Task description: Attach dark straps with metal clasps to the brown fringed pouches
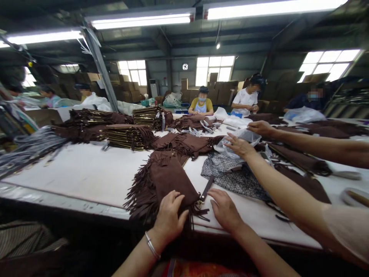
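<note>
A dark brown fringed pouch (170, 175) lies flat at the table's near edge, its fringe spread to the left. My left hand (170, 215), with a bangle on the wrist, rests on the pouch's lower part, fingers spread. At the pouch's right corner is a small metal clasp with a dark strap (207, 187), pointing away from me. My right hand (226, 211) is beside that strap, fingers apart and nothing visible in them; whether a fingertip touches the strap I cannot tell. More brown pouches (184, 143) lie just beyond.
To the right, a co-worker's hands (242, 146) handle a clear plastic bag (227, 148) above a grey speckled cloth (227, 173). Stacks of brown pouches with brass-coloured edges (123, 137) stand at the back left. Grey cords (31, 148) lie at far left. Several people sit across the white table (75, 173).
</note>
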{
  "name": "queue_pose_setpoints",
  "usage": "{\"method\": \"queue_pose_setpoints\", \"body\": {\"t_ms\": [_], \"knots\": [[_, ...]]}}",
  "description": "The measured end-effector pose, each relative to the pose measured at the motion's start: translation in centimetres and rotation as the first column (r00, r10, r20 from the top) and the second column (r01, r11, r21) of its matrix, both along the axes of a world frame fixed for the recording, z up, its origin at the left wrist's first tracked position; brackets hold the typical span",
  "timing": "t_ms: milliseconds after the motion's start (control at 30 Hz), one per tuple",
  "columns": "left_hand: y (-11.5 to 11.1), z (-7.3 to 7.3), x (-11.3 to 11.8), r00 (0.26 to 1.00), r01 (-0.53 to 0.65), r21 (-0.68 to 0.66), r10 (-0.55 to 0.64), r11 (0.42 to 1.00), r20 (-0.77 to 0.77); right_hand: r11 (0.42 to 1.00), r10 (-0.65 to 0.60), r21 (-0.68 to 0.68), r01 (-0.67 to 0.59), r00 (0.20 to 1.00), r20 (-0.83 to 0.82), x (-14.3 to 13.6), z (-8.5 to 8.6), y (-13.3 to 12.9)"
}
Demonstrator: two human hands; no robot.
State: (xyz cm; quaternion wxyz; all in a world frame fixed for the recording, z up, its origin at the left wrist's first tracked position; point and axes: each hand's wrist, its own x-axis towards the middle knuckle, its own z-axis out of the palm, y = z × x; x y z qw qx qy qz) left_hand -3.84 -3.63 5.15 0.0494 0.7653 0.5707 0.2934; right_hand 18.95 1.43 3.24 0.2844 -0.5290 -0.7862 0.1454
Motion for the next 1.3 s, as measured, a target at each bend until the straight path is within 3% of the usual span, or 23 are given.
{"method": "queue_pose_setpoints", "body": {"t_ms": [133, 233, 333, 433, 533, 633, 700, 733, 767, 800, 833, 900, 933, 967, 1000, 1067, 1167, 1300], "knots": [[-1.1, -1.4, 0.2, 0.977, 0.015, -0.030, -0.021, 0.999, -0.212, 0.990, 0.138, -0.020, -0.140, 0.931, 0.338, -0.1, 0.5, 1.6], [-0.5, -0.6, -1.6, 0.944, 0.047, -0.036, -0.056, 0.998, -0.324, 0.980, 0.193, -0.040, -0.196, 0.876, 0.441, 0.1, 0.9, 1.2], [1.4, 0.8, -3.8, 0.908, 0.089, 0.012, -0.076, 0.996, -0.413, 0.981, 0.192, -0.128, -0.149, 0.862, 0.469, 0.5, 0.8, -0.3], [3.7, 1.7, -4.7, 0.884, 0.075, 0.059, -0.039, 0.995, -0.466, 0.970, 0.149, -0.225, -0.087, 0.949, 0.279, 0.2, 0.7, -2.1], [4.1, 2.2, -3.5, 0.892, -0.028, 0.052, 0.049, 0.998, -0.448, 0.906, 0.096, -0.404, -0.127, 0.991, -0.098, -0.6, 0.8, -3.5], [1.6, 2.6, -0.8, 0.949, -0.091, 0.049, 0.101, 0.995, -0.300, 0.722, -0.063, -0.635, -0.275, 0.888, -0.455, -0.8, 1.1, -4.3], [-0.8, 2.5, 1.2, 0.997, -0.048, -0.010, 0.047, 0.999, -0.065, 0.614, -0.190, -0.703, -0.359, 0.797, -0.573, -0.6, 1.1, -4.8], [-1.8, 2.3, 2.1, 0.994, -0.021, -0.099, 0.031, 0.995, 0.100, 0.592, -0.239, -0.710, -0.381, 0.758, -0.606, -0.5, 1.1, -5.2], [-2.6, 1.9, 3.1, 0.957, 0.021, -0.239, 0.050, 0.971, 0.286, 0.583, -0.279, -0.711, -0.393, 0.725, -0.629, -0.5, 1.1, -5.6], [-3.1, 1.3, 4.0, 0.871, 0.093, -0.403, 0.122, 0.911, 0.476, 0.583, -0.310, -0.707, -0.400, 0.695, -0.648, -0.5, 1.1, -6.0], [-3.3, 0.7, 4.8, 0.730, 0.201, -0.539, 0.241, 0.818, 0.639, 0.588, -0.326, -0.698, -0.409, 0.669, -0.668, -0.6, 1.1, -6.5], [-2.7, -0.5, 6.1, 0.343, 0.429, -0.609, 0.503, 0.668, 0.793, 0.591, -0.320, -0.677, -0.439, 0.643, -0.696, -1.1, 1.2, -7.4], [-2.2, -1.0, 6.7, 0.145, 0.484, -0.575, 0.587, 0.660, 0.796, 0.584, -0.304, -0.672, -0.455, 0.645, -0.701, -1.4, 1.2, -7.8], [-1.6, -1.4, 7.1, -0.022, 0.488, -0.539, 0.626, 0.687, 0.779, 0.573, -0.285, -0.673, -0.469, 0.656, -0.699, -1.7, 1.2, -8.1], [-1.0, -1.7, 7.4, -0.142, 0.460, -0.516, 0.633, 0.723, 0.761, 0.559, -0.272, -0.679, -0.476, 0.668, -0.692, -1.9, 1.2, -8.3], [0.0, -1.8, 7.7, -0.254, 0.396, -0.515, 0.630, 0.760, 0.734, 0.523, -0.245, -0.701, -0.484, 0.703, -0.668, -2.0, 1.2, -8.6], [0.7, -1.9, 7.6, -0.287, 0.385, -0.505, 0.620, 0.773, 0.730, 0.529, -0.103, -0.725, -0.441, 0.815, -0.570, -1.6, 0.7, -8.7], [1.0, -2.6, 7.3, -0.261, 0.402, -0.503, 0.622, 0.766, 0.739, 0.707, 0.076, -0.665, -0.240, 0.961, -0.266, -0.8, -1.1, -9.0]]}}
